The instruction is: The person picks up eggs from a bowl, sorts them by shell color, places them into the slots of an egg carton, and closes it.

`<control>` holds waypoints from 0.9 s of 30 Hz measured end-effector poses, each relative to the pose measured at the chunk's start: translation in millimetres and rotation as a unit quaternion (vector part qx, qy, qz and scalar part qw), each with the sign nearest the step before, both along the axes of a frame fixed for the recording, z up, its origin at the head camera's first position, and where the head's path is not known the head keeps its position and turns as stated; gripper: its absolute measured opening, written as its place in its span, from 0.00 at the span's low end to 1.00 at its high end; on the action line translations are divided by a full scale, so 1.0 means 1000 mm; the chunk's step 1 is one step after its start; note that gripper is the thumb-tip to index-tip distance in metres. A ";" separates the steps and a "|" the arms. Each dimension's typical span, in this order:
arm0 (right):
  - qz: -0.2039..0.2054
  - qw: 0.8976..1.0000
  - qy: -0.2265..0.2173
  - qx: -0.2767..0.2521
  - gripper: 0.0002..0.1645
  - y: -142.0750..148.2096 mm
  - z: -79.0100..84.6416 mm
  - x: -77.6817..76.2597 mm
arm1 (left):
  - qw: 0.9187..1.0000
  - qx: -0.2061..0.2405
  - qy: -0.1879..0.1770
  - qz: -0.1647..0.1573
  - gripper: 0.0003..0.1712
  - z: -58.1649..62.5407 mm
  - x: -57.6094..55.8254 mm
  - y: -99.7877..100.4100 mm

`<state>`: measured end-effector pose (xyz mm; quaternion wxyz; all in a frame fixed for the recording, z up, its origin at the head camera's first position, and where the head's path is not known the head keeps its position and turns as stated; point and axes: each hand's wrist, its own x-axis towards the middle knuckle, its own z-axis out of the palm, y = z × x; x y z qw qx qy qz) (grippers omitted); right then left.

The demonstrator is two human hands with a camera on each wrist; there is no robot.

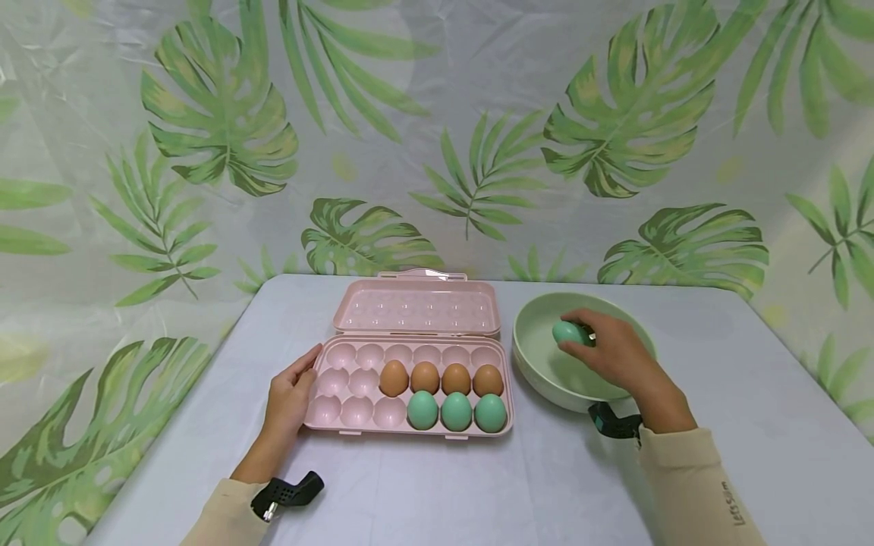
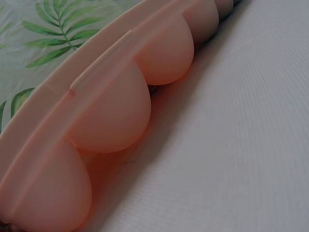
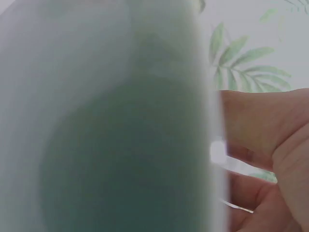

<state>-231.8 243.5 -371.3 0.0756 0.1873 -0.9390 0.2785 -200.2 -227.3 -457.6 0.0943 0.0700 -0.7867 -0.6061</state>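
A pink egg carton [image 1: 339, 415] lies with its lid [image 1: 417, 309] folded back, its rounded cups seen from the side in the left wrist view. Several brown eggs [image 1: 425, 378] occupy the right part of its middle row, and three green eggs [image 1: 457, 411] fill the right end of the front row. My left hand [image 1: 290, 402] grips the carton's left edge. Over the light green bowl [image 1: 546, 385], my right hand [image 1: 611, 349] pinches another green egg [image 1: 570, 332] between thumb and fingers. In the right wrist view, the bowl's wall [image 3: 120, 145] blocks the fingertips.
A white cloth covers the table [image 1: 416, 485]. Behind it hangs a leaf-patterned curtain [image 1: 437, 136]. The bowl stands just right of the carton. Both wrists wear black camera mounts [image 1: 290, 493].
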 end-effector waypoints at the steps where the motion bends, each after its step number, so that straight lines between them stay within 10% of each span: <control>1: -0.001 1.000 0.001 -0.002 0.26 -0.001 0.000 0.000 | 1.000 0.001 -0.001 0.000 0.23 0.000 0.000 0.000; 27: 0.027 0.994 0.066 -0.080 0.23 -0.038 0.003 0.004 | 1.000 0.000 -0.014 0.000 0.24 0.000 -0.002 -0.001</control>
